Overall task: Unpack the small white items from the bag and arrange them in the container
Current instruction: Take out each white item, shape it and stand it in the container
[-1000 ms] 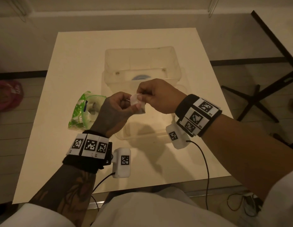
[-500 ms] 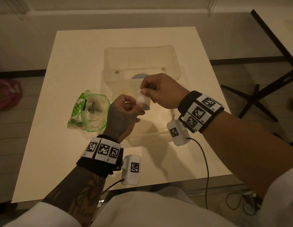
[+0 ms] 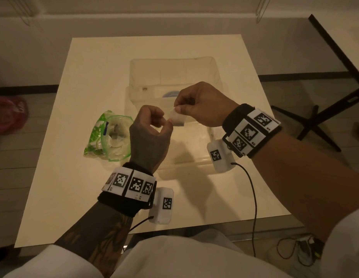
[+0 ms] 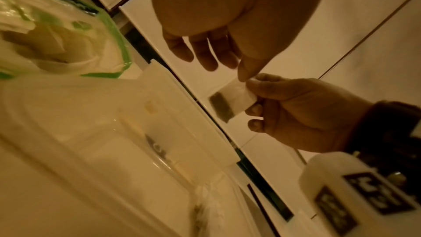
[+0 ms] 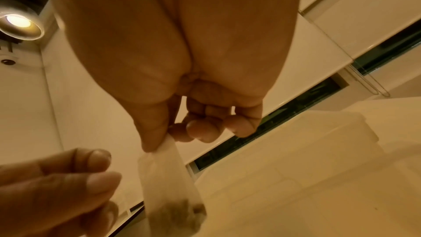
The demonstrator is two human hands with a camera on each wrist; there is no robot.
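**Tea bag pinched above the clear container**

The right hand pinches the top edge of a small white tea bag between thumb and forefinger, its other fingers curled in. The sachet is thin, translucent paper, roughly rectangular, with dark contents settled at its lower end, and it hangs over the clear plastic container, a smooth, rounded-cornered tub. The left hand sits just beside the sachet, fingers loosely curled and holding nothing; whether its fingertip touches the paper cannot be told. Left of the container, a crinkled green-edged zip bag lies open on the pale matte table, with more white sachets inside.
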